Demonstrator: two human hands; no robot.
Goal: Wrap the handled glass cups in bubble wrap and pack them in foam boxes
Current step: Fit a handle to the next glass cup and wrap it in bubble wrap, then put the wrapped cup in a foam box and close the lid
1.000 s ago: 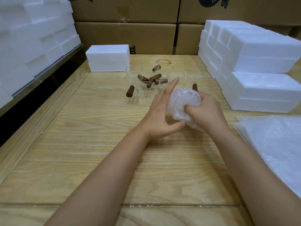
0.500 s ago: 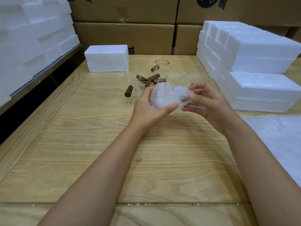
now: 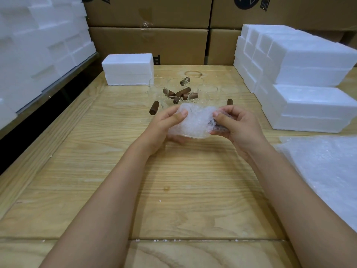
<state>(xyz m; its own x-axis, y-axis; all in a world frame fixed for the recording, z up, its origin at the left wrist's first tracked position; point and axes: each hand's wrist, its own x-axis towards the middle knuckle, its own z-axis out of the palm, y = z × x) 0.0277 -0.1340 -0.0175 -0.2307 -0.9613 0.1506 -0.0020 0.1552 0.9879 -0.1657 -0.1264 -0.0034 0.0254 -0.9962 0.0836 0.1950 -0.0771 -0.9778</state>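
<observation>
A glass cup wrapped in bubble wrap (image 3: pixel 195 122) is held above the wooden table (image 3: pixel 173 180) between both hands. My left hand (image 3: pixel 166 126) grips its left end, thumb on top. My right hand (image 3: pixel 237 124) pinches the right end, where the brown handle shows through the wrap. Behind them stand several bare glass cups with brown wooden handles (image 3: pixel 181 93). A closed white foam box (image 3: pixel 128 69) sits at the back left of the table.
Stacks of white foam boxes (image 3: pixel 305 80) line the right side, and more foam fills the shelf (image 3: pixel 38 45) on the left. Sheets of bubble wrap (image 3: pixel 328 167) lie at the right edge. Cardboard cartons (image 3: pixel 150 41) stand behind the table.
The wrapped cup has been turned on its side. My left hand went from flat against it to gripping its left end, and my right hand moved to the handle end.
</observation>
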